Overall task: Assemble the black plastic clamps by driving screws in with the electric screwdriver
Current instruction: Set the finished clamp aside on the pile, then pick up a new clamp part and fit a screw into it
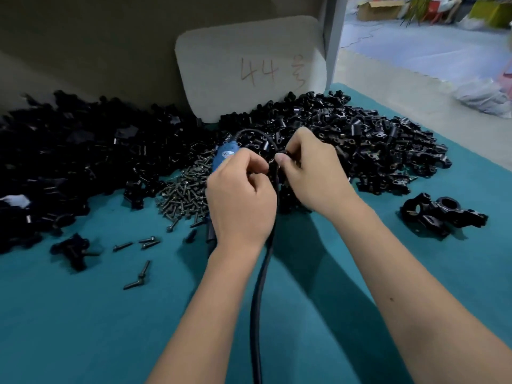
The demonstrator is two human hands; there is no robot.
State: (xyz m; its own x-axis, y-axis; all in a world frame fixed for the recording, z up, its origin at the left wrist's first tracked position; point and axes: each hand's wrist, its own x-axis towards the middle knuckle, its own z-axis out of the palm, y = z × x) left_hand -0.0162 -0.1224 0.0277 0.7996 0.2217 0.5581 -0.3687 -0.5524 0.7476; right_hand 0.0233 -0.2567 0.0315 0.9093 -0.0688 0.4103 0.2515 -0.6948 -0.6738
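Two bare forearms reach in from the bottom edge over a teal table cover [83, 328], and a black power cord [257, 300] runs up between them from the lower frame edge. To the left lie about six loose screws [144, 270] and one lone black clamp part [73, 249]. The left hand [241, 195] has its fingers curled and the right hand [310, 173] pinches a small black clamp piece [279, 157] between thumb and fingertips; the two hands meet over it, and how much of the piece the left fingers grip cannot be made out. Just behind the left hand sits the blue body of the electric screwdriver [225, 157], mostly hidden by that hand; a small logo on it is too blurred to read, and its tip does not show. Left of the hands is a heap of screws [185, 189], too many to count. At far right a cluster of assembled black clamps [443, 214] stands apart, their number unclear. Beyond, two large piles of black clamp parts [360, 139] spread across the table, the left one dark and blurred. Against the back wall leans a pale board [249, 51] with "44" handwritten on it and a further mark beside it that cannot be read. Cardboard boxes [379, 8] show in the far top right, cut off by the frame.
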